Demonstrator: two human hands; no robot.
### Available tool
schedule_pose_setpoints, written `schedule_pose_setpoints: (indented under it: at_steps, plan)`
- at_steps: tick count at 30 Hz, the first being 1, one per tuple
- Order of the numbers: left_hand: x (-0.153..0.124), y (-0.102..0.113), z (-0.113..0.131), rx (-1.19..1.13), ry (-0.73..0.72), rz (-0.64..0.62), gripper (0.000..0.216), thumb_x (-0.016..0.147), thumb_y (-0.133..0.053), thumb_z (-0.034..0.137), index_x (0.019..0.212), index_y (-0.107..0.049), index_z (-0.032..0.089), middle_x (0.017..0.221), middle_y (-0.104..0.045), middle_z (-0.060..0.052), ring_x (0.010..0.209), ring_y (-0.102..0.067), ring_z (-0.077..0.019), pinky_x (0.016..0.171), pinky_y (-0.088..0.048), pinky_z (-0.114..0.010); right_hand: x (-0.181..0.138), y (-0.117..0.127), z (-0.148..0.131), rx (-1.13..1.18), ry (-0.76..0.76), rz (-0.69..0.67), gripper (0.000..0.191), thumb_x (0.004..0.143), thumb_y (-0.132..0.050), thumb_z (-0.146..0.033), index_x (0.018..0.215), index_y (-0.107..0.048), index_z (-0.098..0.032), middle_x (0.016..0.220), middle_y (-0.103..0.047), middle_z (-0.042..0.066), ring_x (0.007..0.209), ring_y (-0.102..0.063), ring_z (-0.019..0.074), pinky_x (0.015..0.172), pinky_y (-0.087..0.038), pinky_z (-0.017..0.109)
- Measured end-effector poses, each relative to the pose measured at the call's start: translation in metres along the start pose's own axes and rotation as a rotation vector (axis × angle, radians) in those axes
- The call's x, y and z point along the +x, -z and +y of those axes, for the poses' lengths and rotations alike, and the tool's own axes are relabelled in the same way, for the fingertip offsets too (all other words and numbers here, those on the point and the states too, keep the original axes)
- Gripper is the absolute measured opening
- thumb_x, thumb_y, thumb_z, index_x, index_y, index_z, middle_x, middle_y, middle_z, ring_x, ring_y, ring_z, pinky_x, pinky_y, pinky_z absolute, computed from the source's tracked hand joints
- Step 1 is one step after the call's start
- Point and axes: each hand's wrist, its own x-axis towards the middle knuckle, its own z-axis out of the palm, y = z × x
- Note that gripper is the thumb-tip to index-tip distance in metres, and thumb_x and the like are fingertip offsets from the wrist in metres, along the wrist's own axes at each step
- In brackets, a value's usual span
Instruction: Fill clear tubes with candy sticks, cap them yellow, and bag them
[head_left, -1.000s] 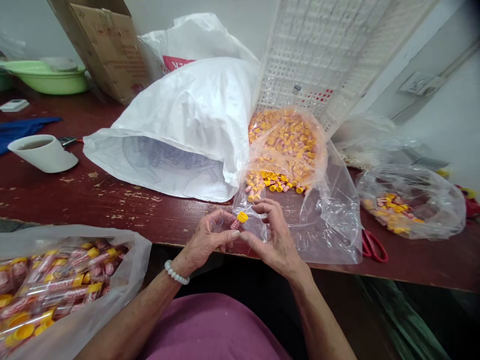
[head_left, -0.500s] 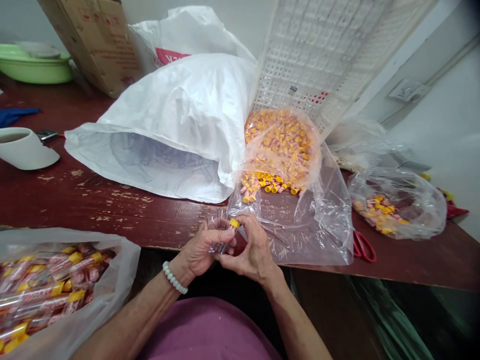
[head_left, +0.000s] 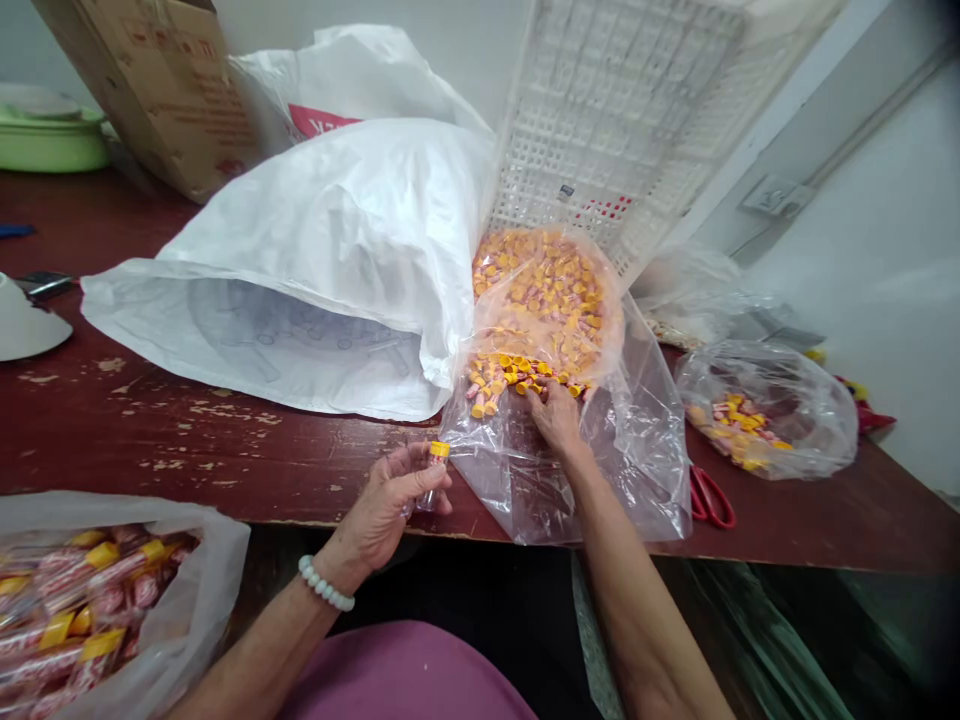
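My left hand (head_left: 390, 497) is closed around clear plastic tubes (head_left: 426, 500), their exact number hidden by the fingers. A yellow cap (head_left: 439, 450) tops one of them, with the thumb just below it. Farther forward, my right hand (head_left: 557, 415) reaches into the mouth of a clear plastic bag (head_left: 510, 480). Its fingers are apart and touch the near edge of a heap of small yellow-capped pieces (head_left: 551, 290) with red-and-white bodies; the fingertips are partly hidden among them.
A large white sack (head_left: 337, 220) holding clear tubes lies open at centre left. Filled yellow-capped tubes crowd a bag (head_left: 217, 560) at lower left. Red scissors (head_left: 711, 497) and a smaller clear bag (head_left: 817, 420) are at right. Behind the heap leans a white crate (head_left: 592, 110).
My right hand has left the tubes and moved forward and right to the heap in the clear bag. My left hand keeps the tubes. The view has shifted slightly.
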Motion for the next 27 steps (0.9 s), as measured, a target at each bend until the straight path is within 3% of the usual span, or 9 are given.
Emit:
schedule_pose_setpoints:
  at_steps: [3, 7, 10, 14, 20, 23, 27]
  plan:
    - [0.001, 0.0, -0.002, 0.043, -0.021, -0.027, 0.03, 0.071, -0.073, 0.027, 0.093, -0.058, 0.015, 0.071, -0.063, 0.0, 0.052, -0.059, -0.0108, 0.056, -0.047, -0.024, 0.011, -0.015, 0.008, -0.074, -0.04, -0.007, 0.035, 0.088, -0.048, -0.043, 0.11, -0.059, -0.018, 0.106, -0.059, 0.014, 0.093, -0.061, 0.0266, 0.079, -0.045, 0.038]
    - [0.003, 0.003, -0.005, 0.118, -0.076, -0.026, 0.031, 0.071, -0.073, 0.025, 0.097, -0.058, 0.015, 0.075, -0.062, 0.001, 0.053, -0.058, -0.0089, 0.054, -0.046, -0.022, 0.003, -0.026, 0.014, -0.147, -0.072, 0.013, 0.038, 0.088, -0.048, -0.045, 0.113, -0.055, -0.017, 0.112, -0.056, 0.016, 0.097, -0.06, 0.0283, 0.079, -0.045, 0.038]
    - [0.002, 0.006, -0.008, 0.189, -0.106, -0.052, 0.032, 0.071, -0.073, 0.027, 0.098, -0.059, 0.016, 0.075, -0.06, 0.002, 0.054, -0.058, -0.0082, 0.054, -0.046, -0.021, -0.002, -0.025, 0.023, -0.164, -0.097, 0.029, 0.03, 0.089, -0.046, -0.036, 0.109, -0.054, -0.016, 0.106, -0.059, 0.014, 0.095, -0.06, 0.0259, 0.08, -0.043, 0.037]
    - [-0.003, 0.005, -0.009, 0.228, -0.084, -0.078, 0.035, 0.071, -0.073, 0.029, 0.1, -0.058, 0.017, 0.073, -0.059, 0.003, 0.054, -0.056, -0.0079, 0.054, -0.046, -0.021, -0.001, -0.019, 0.032, -0.144, -0.09, 0.084, 0.033, 0.085, -0.052, -0.04, 0.107, -0.051, -0.016, 0.101, -0.061, 0.012, 0.092, -0.059, 0.0245, 0.079, -0.043, 0.034]
    - [-0.008, 0.006, -0.007, 0.258, -0.068, -0.031, 0.036, 0.071, -0.072, 0.033, 0.1, -0.056, 0.018, 0.068, -0.059, 0.003, 0.053, -0.056, -0.0092, 0.052, -0.047, -0.021, 0.016, -0.015, 0.043, -0.108, -0.013, 0.186, 0.043, 0.078, -0.059, -0.03, 0.116, -0.048, -0.013, 0.124, -0.047, 0.019, 0.115, -0.046, 0.0295, 0.093, -0.037, 0.04]
    - [-0.005, 0.006, -0.008, 0.258, -0.063, -0.006, 0.038, 0.07, -0.073, 0.033, 0.1, -0.055, 0.018, 0.066, -0.059, 0.004, 0.053, -0.056, -0.009, 0.052, -0.046, -0.021, 0.023, -0.016, 0.047, -0.071, 0.028, 0.154, 0.031, 0.077, -0.06, -0.027, 0.104, -0.057, -0.014, 0.114, -0.054, 0.018, 0.112, -0.047, 0.0315, 0.096, -0.034, 0.045]
    - [-0.002, 0.003, -0.009, 0.277, -0.051, -0.019, 0.038, 0.071, -0.072, 0.032, 0.101, -0.055, 0.017, 0.066, -0.059, 0.003, 0.052, -0.055, -0.0086, 0.051, -0.046, -0.021, 0.019, -0.018, 0.046, 0.028, 0.047, 0.134, 0.018, 0.077, -0.056, -0.023, 0.091, -0.061, -0.013, 0.113, -0.055, 0.019, 0.11, -0.049, 0.03, 0.094, -0.036, 0.043]
